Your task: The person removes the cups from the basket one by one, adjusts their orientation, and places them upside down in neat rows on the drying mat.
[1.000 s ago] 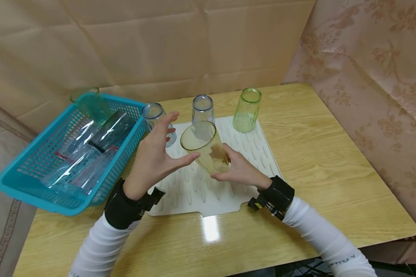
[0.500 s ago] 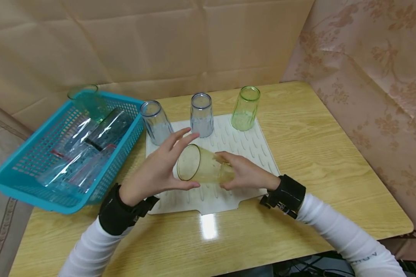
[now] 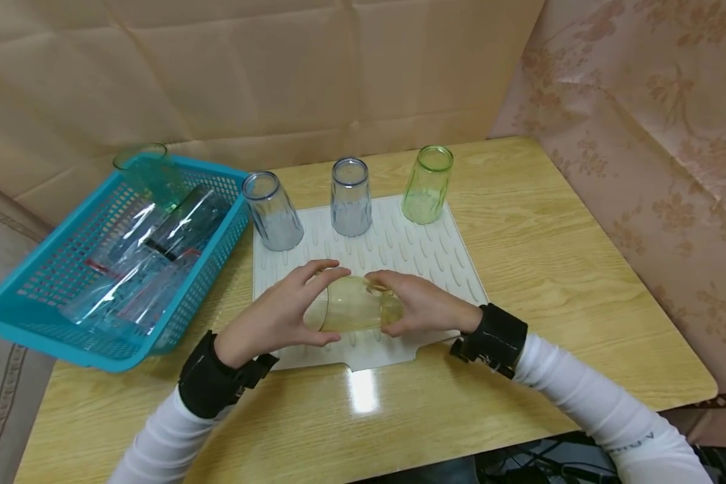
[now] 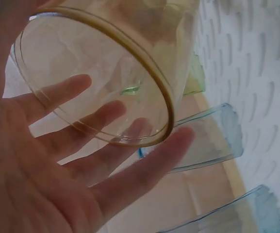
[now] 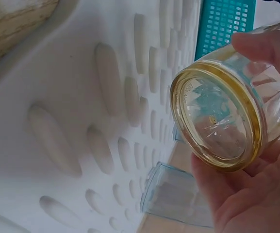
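A yellow-tinted drinking glass (image 3: 353, 306) lies sideways in the air over the white ridged drying mat (image 3: 393, 228), its mouth to the left. My right hand (image 3: 426, 302) grips its base end between thumb and fingers; the thick amber base (image 5: 217, 116) faces the right wrist camera. My left hand (image 3: 284, 306) spans the mouth end, thumb below and fingers over the top. In the left wrist view, the amber rim (image 4: 152, 77) crosses in front of the left fingers (image 4: 144, 170). Behind, two bluish glasses (image 3: 274, 214) (image 3: 351, 202) and a green glass (image 3: 428, 187) stand upside down on the mat.
At left, a blue plastic basket (image 3: 218, 262) holds several clear glasses (image 3: 124, 286) lying down and a green glass (image 3: 151, 175) leaning at its back corner. The wooden table (image 3: 556, 269) meets a beige cloth backdrop (image 3: 266, 81) behind and a floral cloth (image 3: 653, 168) at right.
The yellow glass has tipped from mouth-up to lying sideways and come lower, nearer the front. My left fingers have closed in from beside the rim to around the mouth end.
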Demonstrator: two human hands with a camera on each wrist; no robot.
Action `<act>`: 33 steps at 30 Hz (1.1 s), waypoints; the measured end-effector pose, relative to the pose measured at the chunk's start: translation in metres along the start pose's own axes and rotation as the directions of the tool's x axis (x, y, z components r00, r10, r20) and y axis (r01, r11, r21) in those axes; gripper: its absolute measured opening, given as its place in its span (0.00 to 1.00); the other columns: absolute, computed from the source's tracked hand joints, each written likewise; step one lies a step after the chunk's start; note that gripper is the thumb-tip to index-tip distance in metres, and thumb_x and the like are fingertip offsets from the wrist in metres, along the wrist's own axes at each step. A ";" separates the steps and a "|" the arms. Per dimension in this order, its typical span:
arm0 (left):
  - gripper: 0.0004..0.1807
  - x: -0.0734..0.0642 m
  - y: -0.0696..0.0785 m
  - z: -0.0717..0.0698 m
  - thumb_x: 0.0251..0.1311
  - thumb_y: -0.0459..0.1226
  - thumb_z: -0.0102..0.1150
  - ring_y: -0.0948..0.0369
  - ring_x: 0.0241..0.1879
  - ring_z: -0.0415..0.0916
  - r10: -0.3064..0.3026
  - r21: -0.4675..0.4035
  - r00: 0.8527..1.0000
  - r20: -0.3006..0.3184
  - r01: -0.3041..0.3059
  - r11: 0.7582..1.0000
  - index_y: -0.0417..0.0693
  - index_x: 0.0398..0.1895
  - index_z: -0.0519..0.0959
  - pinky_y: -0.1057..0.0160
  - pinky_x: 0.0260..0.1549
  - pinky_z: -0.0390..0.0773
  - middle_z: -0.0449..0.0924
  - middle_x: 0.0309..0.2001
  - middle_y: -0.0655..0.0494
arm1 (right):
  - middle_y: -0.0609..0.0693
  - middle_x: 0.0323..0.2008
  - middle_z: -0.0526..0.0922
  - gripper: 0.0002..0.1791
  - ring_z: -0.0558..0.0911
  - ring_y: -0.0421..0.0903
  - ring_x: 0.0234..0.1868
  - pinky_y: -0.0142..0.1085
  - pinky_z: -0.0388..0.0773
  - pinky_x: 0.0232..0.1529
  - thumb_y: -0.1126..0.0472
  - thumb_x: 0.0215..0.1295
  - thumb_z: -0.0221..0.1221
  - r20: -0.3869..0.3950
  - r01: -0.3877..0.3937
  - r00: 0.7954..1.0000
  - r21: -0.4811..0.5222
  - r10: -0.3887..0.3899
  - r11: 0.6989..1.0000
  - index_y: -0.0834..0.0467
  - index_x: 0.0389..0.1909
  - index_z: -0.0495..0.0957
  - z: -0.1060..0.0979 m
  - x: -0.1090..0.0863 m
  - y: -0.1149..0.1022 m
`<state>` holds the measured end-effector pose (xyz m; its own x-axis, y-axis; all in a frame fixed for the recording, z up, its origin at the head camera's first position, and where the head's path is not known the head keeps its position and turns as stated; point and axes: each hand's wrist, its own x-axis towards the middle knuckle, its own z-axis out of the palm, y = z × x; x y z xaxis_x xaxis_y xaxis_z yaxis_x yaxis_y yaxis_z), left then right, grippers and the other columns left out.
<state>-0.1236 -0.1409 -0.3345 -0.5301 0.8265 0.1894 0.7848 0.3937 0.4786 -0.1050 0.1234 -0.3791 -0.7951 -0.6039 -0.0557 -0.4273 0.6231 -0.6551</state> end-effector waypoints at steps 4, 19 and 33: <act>0.44 -0.002 -0.005 0.006 0.42 0.45 0.78 0.48 0.56 0.69 0.023 -0.022 0.998 -0.050 -0.024 0.999 0.40 0.63 0.67 0.49 0.52 0.74 0.68 0.59 0.42 | 0.54 0.59 0.73 0.45 0.74 0.46 0.53 0.41 0.75 0.50 0.61 0.46 0.74 0.005 0.003 1.000 0.037 -0.003 0.999 0.63 0.66 0.64 -0.002 0.000 0.001; 0.45 -0.016 -0.015 0.020 0.41 0.42 0.79 0.52 0.55 0.70 -0.068 -0.201 0.991 -0.112 0.045 0.978 0.42 0.64 0.67 0.53 0.43 0.80 0.68 0.60 0.45 | 0.54 0.61 0.71 0.44 0.72 0.47 0.57 0.41 0.73 0.53 0.62 0.48 0.74 0.020 0.014 1.000 0.119 -0.017 0.993 0.61 0.67 0.64 -0.003 -0.002 0.005; 0.46 -0.036 -0.025 0.037 0.40 0.30 0.78 0.50 0.57 0.67 -0.247 -0.426 0.932 -0.265 0.116 0.897 0.44 0.67 0.65 0.51 0.40 0.81 0.67 0.62 0.46 | 0.53 0.66 0.66 0.46 0.62 0.46 0.68 0.45 0.52 0.69 0.60 0.51 0.73 -0.123 0.021 0.992 0.398 0.030 0.917 0.59 0.70 0.60 -0.022 -0.015 0.018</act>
<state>-0.1125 -0.1660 -0.3851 -0.7727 0.5668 0.2856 0.5057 0.2779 0.8167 -0.1104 0.1548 -0.3736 -0.8545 -0.5191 0.0176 -0.2378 0.3608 -0.9018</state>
